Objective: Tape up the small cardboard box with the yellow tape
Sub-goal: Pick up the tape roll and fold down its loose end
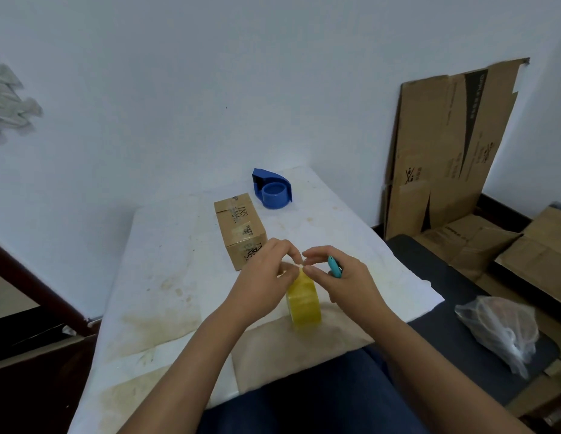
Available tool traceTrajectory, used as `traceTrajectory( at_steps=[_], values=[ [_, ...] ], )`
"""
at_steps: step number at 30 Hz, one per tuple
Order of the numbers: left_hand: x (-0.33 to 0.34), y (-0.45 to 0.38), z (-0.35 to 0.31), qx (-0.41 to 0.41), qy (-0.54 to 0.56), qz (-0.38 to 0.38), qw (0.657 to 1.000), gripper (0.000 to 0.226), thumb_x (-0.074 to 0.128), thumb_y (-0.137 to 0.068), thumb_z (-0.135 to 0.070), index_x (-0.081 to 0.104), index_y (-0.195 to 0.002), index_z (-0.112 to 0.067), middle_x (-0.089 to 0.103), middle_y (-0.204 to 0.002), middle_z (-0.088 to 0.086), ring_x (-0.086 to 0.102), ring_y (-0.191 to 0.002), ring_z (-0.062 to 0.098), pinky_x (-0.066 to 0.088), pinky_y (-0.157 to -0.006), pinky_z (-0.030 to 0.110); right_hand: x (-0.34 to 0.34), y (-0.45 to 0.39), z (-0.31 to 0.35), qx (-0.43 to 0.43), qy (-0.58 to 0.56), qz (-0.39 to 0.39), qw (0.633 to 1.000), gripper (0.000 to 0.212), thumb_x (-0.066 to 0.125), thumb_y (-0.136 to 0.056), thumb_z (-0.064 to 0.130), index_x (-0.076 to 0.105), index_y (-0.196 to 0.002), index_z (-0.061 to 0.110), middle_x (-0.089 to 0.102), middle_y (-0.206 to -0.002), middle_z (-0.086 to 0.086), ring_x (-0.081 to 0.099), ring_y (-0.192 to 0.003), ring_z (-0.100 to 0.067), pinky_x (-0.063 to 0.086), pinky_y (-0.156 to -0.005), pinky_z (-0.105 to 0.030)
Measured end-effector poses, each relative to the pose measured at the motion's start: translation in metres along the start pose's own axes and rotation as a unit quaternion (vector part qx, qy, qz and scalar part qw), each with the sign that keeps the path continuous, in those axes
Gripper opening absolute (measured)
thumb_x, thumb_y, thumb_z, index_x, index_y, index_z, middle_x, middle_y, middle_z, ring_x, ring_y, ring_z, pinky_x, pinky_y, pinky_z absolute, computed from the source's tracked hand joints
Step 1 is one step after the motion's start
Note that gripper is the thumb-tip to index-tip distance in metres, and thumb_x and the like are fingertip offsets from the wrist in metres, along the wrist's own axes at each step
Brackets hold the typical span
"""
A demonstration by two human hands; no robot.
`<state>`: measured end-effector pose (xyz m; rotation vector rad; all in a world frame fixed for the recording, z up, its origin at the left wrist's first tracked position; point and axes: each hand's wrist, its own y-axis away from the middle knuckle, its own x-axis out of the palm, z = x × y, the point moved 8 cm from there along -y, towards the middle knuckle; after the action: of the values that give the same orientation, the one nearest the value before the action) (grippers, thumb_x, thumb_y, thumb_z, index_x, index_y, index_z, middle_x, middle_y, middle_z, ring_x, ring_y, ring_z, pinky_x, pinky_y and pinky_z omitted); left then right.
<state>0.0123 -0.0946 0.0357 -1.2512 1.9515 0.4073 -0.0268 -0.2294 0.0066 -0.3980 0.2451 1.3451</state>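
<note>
A yellow tape roll (304, 303) stands on edge on the white-covered table (166, 270). My left hand (263, 277) holds the roll at its top. My right hand (338, 277) pinches the loose tape end at the top of the roll with thumb and forefinger, and its other fingers hold a small teal cutter (335, 267). The small cardboard box (240, 228), brown with printed letters and old tape marks, lies just beyond my left hand, apart from the roll.
A blue tape dispenser (272, 191) sits behind the box near the wall. Flattened cardboard (445, 145) leans on the wall at right, with more boxes (523, 245) on the floor. A plastic bag (501, 330) lies on a dark seat at right.
</note>
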Motion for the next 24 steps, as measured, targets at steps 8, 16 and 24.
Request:
traceTrajectory(
  at_steps=[8, 16, 24],
  values=[
    [0.003, 0.003, 0.008, 0.011, 0.057, -0.018, 0.998, 0.028, 0.06, -0.095, -0.013, 0.06, -0.114, -0.032, 0.055, -0.118, -0.01, 0.068, -0.098, 0.001, 0.052, -0.081, 0.011, 0.001, -0.011, -0.009, 0.021, -0.034, -0.034, 0.999, 0.003, 0.067, -0.087, 0.026, 0.065, -0.086, 0.028, 0.068, -0.083, 0.014, 0.061, -0.081, 0.003, 0.045, -0.063, -0.012],
    [-0.001, 0.012, 0.026, -0.072, 0.193, -0.107, 0.973, 0.025, 0.068, -0.09, -0.02, 0.052, -0.108, -0.025, 0.069, -0.102, -0.007, 0.071, -0.088, 0.001, 0.05, -0.066, 0.005, -0.001, -0.015, -0.007, 0.033, -0.064, -0.039, 0.997, 0.023, 0.067, -0.087, 0.027, 0.055, -0.107, 0.027, 0.07, -0.089, 0.004, 0.064, -0.082, -0.014, 0.049, -0.051, -0.011],
    [0.002, 0.021, 0.038, -0.084, 0.263, -0.155, 0.949, 0.004, 0.065, -0.092, -0.013, 0.063, -0.088, -0.013, 0.075, -0.092, 0.001, 0.071, -0.085, 0.001, 0.049, -0.07, 0.005, 0.0, -0.017, -0.003, 0.008, -0.053, -0.014, 0.998, 0.012, 0.064, -0.089, 0.023, 0.055, -0.095, 0.019, 0.067, -0.087, 0.004, 0.066, -0.077, -0.011, 0.051, -0.052, -0.016]
  ],
)
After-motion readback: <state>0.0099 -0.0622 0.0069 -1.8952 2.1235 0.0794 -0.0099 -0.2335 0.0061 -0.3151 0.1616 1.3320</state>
